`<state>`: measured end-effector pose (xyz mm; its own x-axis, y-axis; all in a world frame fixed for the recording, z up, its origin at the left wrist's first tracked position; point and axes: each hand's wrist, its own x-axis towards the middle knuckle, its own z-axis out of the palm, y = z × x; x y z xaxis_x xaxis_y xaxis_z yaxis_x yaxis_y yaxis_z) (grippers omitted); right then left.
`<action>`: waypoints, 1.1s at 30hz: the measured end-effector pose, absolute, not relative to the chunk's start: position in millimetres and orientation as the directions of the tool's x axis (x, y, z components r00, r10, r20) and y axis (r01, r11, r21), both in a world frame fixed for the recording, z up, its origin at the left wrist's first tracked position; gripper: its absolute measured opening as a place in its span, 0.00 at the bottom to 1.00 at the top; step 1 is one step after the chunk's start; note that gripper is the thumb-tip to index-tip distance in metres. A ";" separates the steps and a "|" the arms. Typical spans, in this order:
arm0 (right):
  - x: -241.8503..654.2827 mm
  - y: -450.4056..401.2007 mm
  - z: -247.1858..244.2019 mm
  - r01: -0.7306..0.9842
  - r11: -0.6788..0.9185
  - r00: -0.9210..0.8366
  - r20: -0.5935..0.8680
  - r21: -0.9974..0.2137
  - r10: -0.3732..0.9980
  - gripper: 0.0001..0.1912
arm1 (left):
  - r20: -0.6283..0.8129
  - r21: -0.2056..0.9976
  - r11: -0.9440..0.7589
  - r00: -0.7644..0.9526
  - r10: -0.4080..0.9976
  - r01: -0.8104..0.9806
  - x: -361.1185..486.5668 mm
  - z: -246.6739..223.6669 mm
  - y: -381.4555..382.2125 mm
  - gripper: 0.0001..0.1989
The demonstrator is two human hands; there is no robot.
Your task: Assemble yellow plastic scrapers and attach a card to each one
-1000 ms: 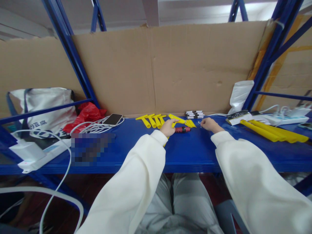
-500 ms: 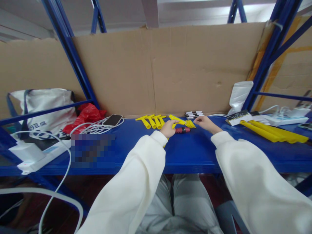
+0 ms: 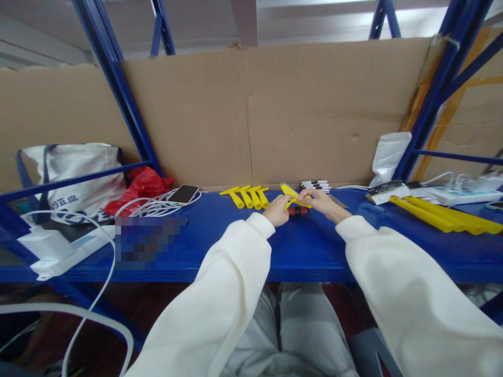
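My left hand (image 3: 277,210) is closed around a yellow T-shaped tool (image 3: 288,189), its crosspiece slanting up beyond the fingers. My right hand (image 3: 321,203) meets it from the right, thumb and fingers pinched together at the tool's head; anything small between them is hidden. Just below both hands lies a red-and-black handle-like object (image 3: 298,211). Several matching yellow T-shaped tools (image 3: 247,198) lie in a row to the left of my left hand. Behind my right hand is a small stack of black-and-white pieces (image 3: 315,186).
On the right of the blue table (image 3: 231,246) are long yellow pieces (image 3: 444,215), a printed card (image 3: 387,191) and a power strip (image 3: 463,195). A phone (image 3: 184,194), coiled white cable, red plastic bag (image 3: 143,186) and cloth bag (image 3: 82,173) sit left. Cardboard (image 3: 188,120) stands behind.
My right hand has moved left and now meets the yellow tool in my left hand. My left hand has shifted slightly right with the tool.
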<state>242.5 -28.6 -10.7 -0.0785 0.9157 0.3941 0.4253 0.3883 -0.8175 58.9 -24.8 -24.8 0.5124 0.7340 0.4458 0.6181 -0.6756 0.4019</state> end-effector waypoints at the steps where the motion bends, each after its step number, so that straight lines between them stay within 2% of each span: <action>1: 241.8 -28.4 -10.8 0.426 0.381 -0.078 0.386 -0.821 0.919 0.13 | 0.442 0.395 -0.677 0.518 0.733 0.621 59.3 -24.3 -25.7 0.29; 13: 242.3 -29.1 -12.3 0.429 0.334 -0.064 0.341 -0.839 0.938 0.12 | 0.445 0.385 -0.693 0.535 0.718 0.610 58.6 -25.3 -24.7 0.30; 20: 240.0 -27.7 -14.1 0.390 0.291 -0.010 0.312 -0.874 0.950 0.07 | 0.450 0.381 -0.688 0.526 0.722 0.618 58.9 -24.4 -26.1 0.28; 33: 234.9 -31.3 -14.3 0.349 0.239 0.031 0.266 -0.906 0.964 0.08 | 0.463 0.381 -0.695 0.525 0.714 0.610 58.0 -24.0 -24.3 0.28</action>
<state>234.9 -31.3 -14.3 0.0308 0.9635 0.2658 0.3491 0.2388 -0.9061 58.0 -24.3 -24.0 0.5247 0.7143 0.4632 0.6095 -0.6950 0.3813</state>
